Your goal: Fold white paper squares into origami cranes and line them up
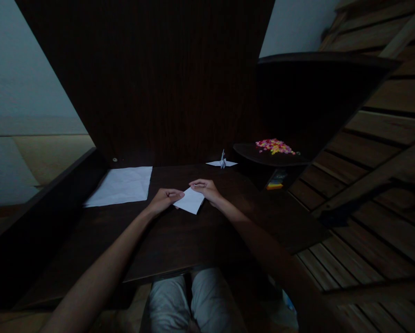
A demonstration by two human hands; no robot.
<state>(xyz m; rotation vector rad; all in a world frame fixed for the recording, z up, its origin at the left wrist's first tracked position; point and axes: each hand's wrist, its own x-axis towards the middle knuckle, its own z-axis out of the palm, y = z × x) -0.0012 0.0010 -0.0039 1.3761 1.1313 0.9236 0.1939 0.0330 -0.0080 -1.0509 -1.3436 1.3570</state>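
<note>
A small folded square of white paper [190, 201] is held between my two hands, just above the dark desk, one corner pointing toward me. My left hand [163, 200] pinches its left corner, thumb on top. On the other side, my right hand [206, 189] grips the right corner, with the thumb over the paper and the fingers behind it. Behind my hands, a folded paper crane [223, 162] stands near the back panel with its wings spread. To the left lies a stack of white paper sheets [124, 186].
A small raised corner shelf [249, 151] at the right carries a heap of pink, red and yellow bits [275, 146]. Beneath it stands a dark item with a coloured edge [275, 180]. A raised side board [44, 194] bounds the desk [172, 245] at left; wooden slats [377, 152] are at right.
</note>
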